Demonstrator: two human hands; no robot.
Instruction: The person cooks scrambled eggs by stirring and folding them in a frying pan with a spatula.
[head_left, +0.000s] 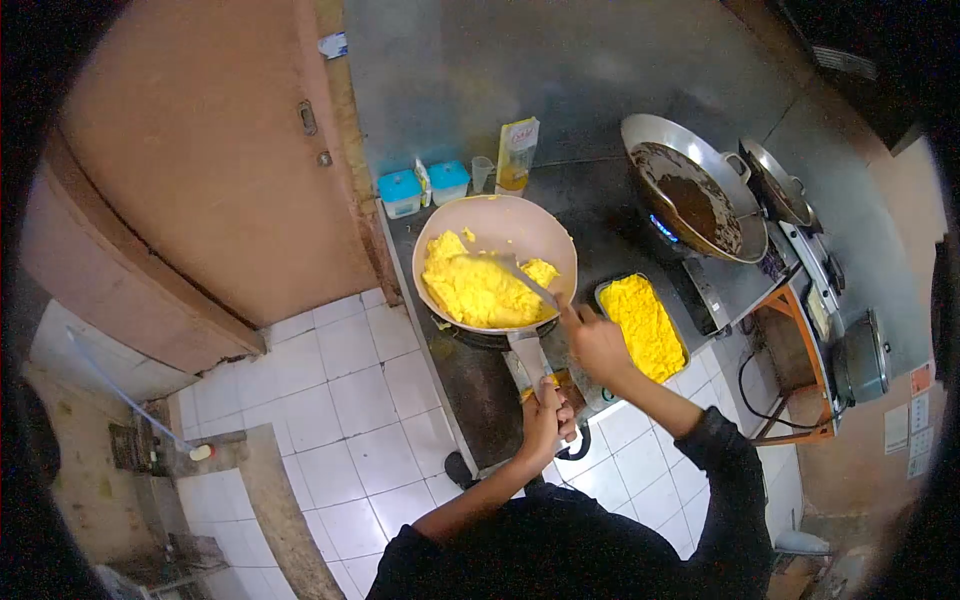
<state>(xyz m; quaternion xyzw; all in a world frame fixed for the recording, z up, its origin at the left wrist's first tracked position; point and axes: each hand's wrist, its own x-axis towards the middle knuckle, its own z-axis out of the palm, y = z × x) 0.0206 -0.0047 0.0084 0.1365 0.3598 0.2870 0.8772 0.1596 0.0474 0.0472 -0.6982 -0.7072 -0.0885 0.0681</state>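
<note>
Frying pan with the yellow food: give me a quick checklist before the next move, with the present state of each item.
1. Left hand gripped on the frying pan handle: ok.
2. Right hand holding the spatula, blade in the yellow food: ok.
3. Pan seated on its burner: cannot tell, the pan hides it.
4. Food all inside the pan rim: ok, none seen on the counter.
5. Tray within reach, right of the pan: ok, already holds yellow food.
6. Neighbouring wok clear of the pan: ok, flame lit beneath it.
</note>
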